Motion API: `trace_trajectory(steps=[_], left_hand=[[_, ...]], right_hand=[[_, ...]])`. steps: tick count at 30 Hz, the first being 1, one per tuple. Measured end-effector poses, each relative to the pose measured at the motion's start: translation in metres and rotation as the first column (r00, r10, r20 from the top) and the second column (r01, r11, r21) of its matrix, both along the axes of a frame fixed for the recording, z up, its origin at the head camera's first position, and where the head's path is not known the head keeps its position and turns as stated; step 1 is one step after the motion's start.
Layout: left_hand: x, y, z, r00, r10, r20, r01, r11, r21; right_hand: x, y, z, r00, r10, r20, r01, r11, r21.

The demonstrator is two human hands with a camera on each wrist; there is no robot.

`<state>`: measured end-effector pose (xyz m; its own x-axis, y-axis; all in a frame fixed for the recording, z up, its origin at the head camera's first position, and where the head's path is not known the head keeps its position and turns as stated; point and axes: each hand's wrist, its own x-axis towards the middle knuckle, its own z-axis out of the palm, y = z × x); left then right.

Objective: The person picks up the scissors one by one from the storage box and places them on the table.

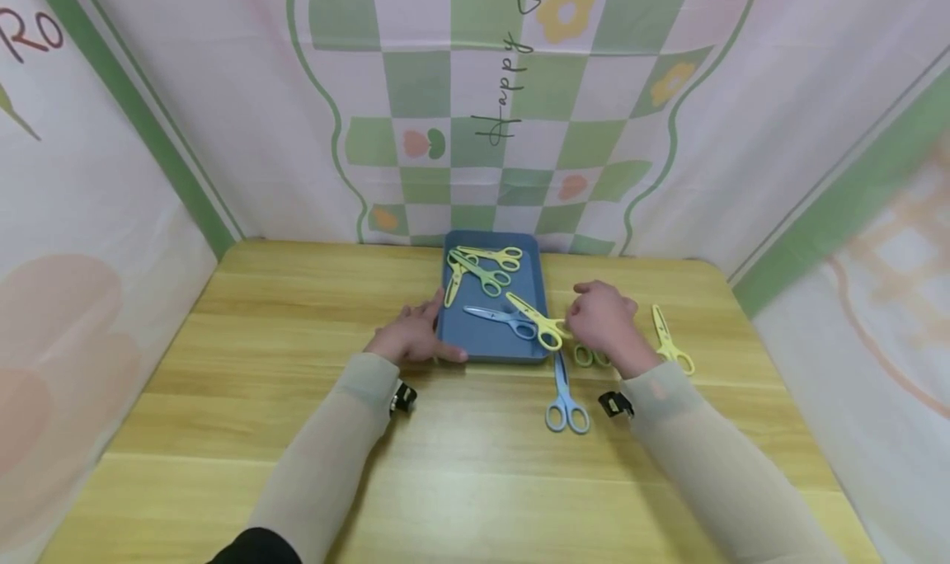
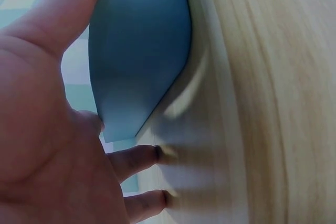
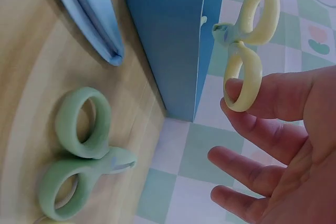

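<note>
A blue-grey tray stands at the back of the table. My left hand touches its near left corner, thumb along the front rim; in the left wrist view two fingertips rest on the table. My right hand pinches one handle loop of yellow scissors, whose blades reach over the tray's right rim. Inside the tray lie blue scissors, green scissors and two yellow pairs, one at the top and one at the left.
Blue scissors lie on the table by the tray's near right corner. Green scissors lie beneath my right hand, partly hidden in the head view. Farther right are yellow scissors. A patterned curtain hangs behind the wooden table.
</note>
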<state>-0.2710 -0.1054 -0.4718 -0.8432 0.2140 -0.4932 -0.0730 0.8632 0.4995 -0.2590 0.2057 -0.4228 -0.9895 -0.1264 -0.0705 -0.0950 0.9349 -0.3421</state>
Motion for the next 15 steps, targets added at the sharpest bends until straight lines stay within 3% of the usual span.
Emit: trace_trajectory(steps=[8, 15], left_hand=[[0.000, -0.001, -0.002, 1.000, -0.002, -0.004, 0.002, 1.000, 0.021], [0.006, -0.001, 0.006, 1.000, -0.010, -0.018, 0.011, 0.998, 0.064]], right_hand=[[0.018, 0.006, -0.001, 0.999, 0.016, -0.050, -0.013, 0.998, 0.054], [0.036, 0.010, -0.002, 0.994, 0.037, -0.103, -0.034, 0.999, 0.030]])
